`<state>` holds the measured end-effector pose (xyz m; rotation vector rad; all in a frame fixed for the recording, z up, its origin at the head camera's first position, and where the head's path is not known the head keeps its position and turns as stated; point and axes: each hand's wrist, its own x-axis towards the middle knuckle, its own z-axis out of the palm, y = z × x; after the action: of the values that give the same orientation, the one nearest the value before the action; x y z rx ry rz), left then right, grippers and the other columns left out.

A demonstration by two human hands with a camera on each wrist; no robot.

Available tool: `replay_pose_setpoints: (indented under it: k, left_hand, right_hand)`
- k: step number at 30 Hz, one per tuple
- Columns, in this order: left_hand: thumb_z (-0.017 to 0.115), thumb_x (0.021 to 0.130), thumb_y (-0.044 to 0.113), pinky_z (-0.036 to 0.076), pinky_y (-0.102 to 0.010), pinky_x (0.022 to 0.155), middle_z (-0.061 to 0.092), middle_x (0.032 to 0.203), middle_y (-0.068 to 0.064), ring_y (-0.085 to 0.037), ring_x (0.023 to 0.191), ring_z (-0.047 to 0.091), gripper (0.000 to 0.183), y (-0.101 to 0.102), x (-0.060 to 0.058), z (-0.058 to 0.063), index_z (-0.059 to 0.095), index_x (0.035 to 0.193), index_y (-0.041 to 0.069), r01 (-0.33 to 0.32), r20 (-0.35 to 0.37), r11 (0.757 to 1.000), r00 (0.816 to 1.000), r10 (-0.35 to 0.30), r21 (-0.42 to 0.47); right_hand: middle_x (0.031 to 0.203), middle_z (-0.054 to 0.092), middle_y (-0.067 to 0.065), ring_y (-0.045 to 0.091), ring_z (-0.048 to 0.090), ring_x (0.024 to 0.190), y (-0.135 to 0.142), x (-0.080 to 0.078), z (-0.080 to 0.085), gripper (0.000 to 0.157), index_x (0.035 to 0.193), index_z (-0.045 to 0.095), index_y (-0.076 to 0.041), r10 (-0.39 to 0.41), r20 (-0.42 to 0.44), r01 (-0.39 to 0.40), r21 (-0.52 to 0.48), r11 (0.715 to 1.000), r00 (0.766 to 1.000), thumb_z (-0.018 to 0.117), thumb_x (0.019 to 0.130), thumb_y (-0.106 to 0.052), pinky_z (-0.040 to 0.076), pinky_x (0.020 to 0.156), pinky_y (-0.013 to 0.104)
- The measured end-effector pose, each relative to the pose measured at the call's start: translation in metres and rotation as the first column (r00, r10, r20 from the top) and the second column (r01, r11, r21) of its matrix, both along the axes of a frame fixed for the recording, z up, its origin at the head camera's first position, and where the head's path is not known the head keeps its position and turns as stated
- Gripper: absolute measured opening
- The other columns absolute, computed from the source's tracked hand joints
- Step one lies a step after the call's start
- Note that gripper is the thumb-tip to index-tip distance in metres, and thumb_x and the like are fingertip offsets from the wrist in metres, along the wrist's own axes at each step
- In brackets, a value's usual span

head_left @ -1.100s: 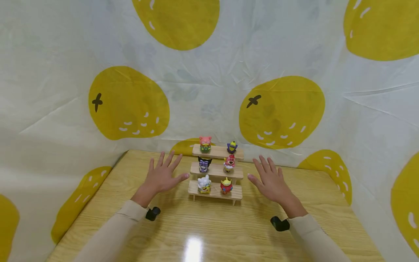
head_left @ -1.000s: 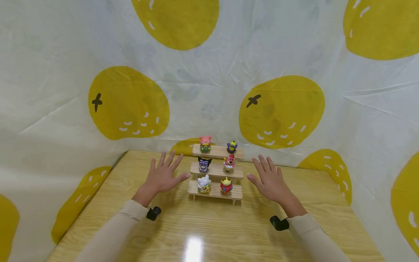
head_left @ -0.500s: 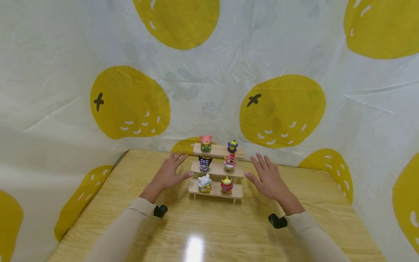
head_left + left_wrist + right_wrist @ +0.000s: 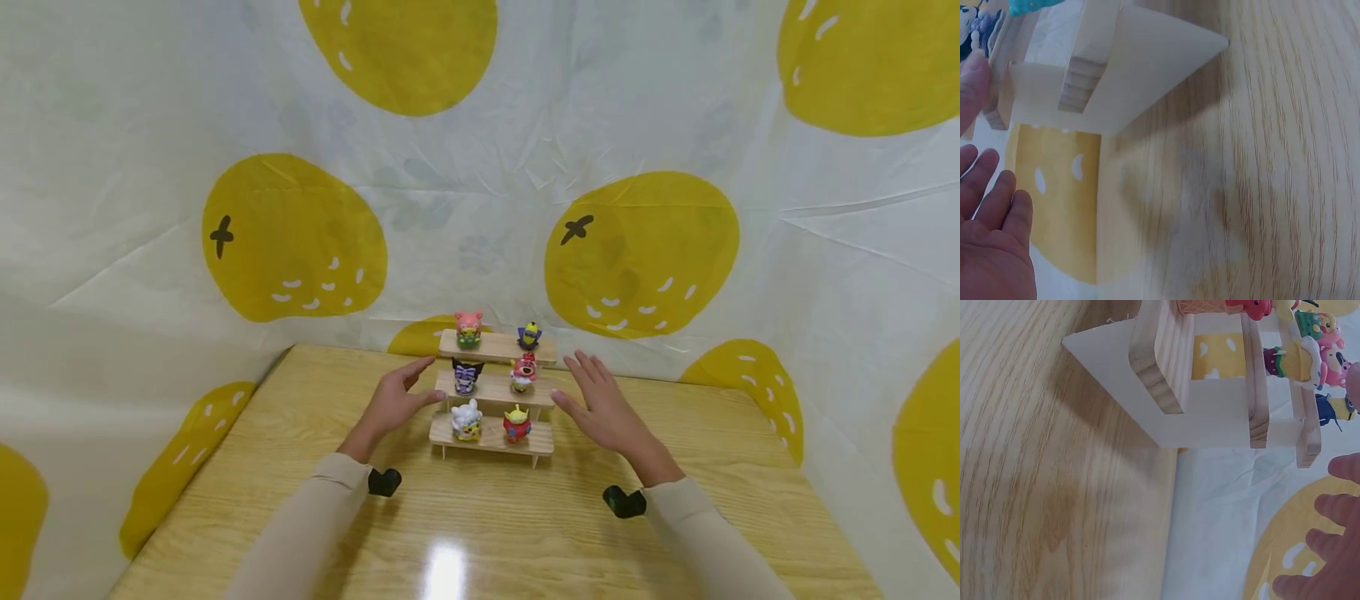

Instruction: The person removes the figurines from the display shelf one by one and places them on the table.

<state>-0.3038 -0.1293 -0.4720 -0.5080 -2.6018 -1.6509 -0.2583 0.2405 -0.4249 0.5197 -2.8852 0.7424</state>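
A three-tier wooden display stand (image 4: 491, 433) stands on the table with two small figurines on each tier. On top are a pink figurine (image 4: 468, 329) and a yellow one in a purple cape (image 4: 529, 336). The middle tier bears a black-eared purple figurine (image 4: 466, 377) and a pink bear figurine (image 4: 523, 375). Below sit a white-hooded figurine (image 4: 467, 421) and a red-suited, yellow-headed one (image 4: 517, 425). My left hand (image 4: 393, 404) hovers by the stand's left side, fingers loosely bent, holding nothing. My right hand (image 4: 606, 408) hovers at its right side, fingers extended, thumb close to the middle tier.
The wood-grain table (image 4: 480, 525) extends in front of the stand and to both sides. Behind it hangs a white cloth (image 4: 465, 233) with big yellow fruit prints, which also closes off the left and right. A black wrist camera (image 4: 385, 482) sits below my left sleeve.
Both hands have moved inward toward the stand, the left one more. The left hand's spread fingers have drawn together and bent somewhat. Stand and figurines have stayed in place.
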Motion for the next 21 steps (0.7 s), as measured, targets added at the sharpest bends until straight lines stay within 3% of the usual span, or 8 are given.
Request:
replay_pose_setpoints:
  k: [13, 21]
  left_hand:
    - [0.080, 0.093, 0.016, 0.045, -0.047, 0.121, 0.059, 0.152, -0.014, -0.033, 0.145, 0.054, 0.062, 0.009, -0.005, 0.003, 0.057, 0.149, 0.003, 0.006, 0.089, 0.994, 0.996, -0.016, 0.111]
    - [0.079, 0.094, 0.014, 0.051, -0.048, 0.115, 0.063, 0.148, -0.016, -0.037, 0.140, 0.057, 0.053, 0.012, -0.003, 0.003, 0.063, 0.144, 0.004, -0.025, 0.100, 0.995, 0.995, 0.015, 0.099]
  right_hand:
    - [0.172, 0.019, 0.027, 0.051, 0.019, 0.158, -0.003, -0.010, 0.001, 0.072, 0.163, 0.030, 0.000, 0.007, 0.046, -0.001, -0.146, 0.989, 0.999, 0.052, 0.109, -0.042, 0.019, 0.126, 0.073]
    - [0.171, 0.028, 0.023, 0.047, 0.026, 0.158, -0.003, -0.021, 0.000, 0.069, 0.163, 0.034, -0.005, 0.011, 0.057, 0.006, -0.305, 0.952, 0.998, 0.061, 0.107, -0.034, 0.029, 0.126, 0.066]
